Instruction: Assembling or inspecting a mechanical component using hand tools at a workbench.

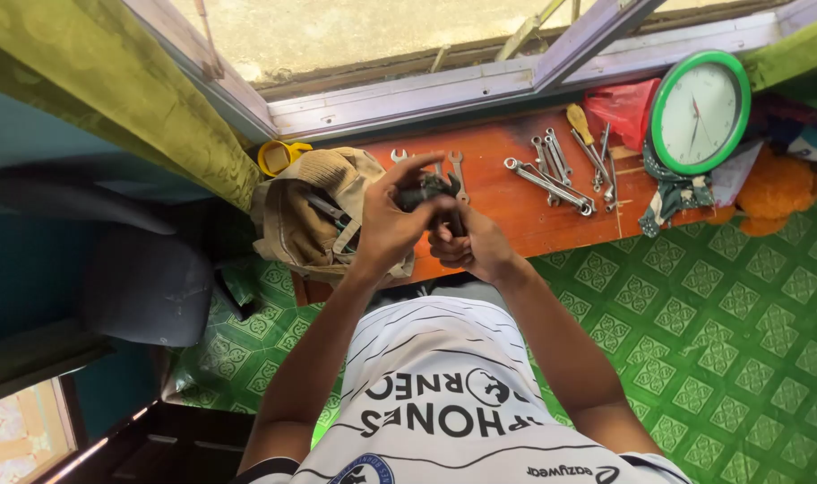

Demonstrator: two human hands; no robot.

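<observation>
My left hand and my right hand meet over the near edge of a low orange-brown wooden table. Both grip a small dark tool; my left fingers pinch its top, my right hand holds its lower part. What kind of tool it is I cannot tell. Two open-ended wrenches lie on the table just behind my hands.
A tan tool bag sits at the table's left end, a yellow tape measure behind it. Several wrenches and a yellow-handled screwdriver lie to the right, beside a green-rimmed wall clock. Green patterned flooring lies below.
</observation>
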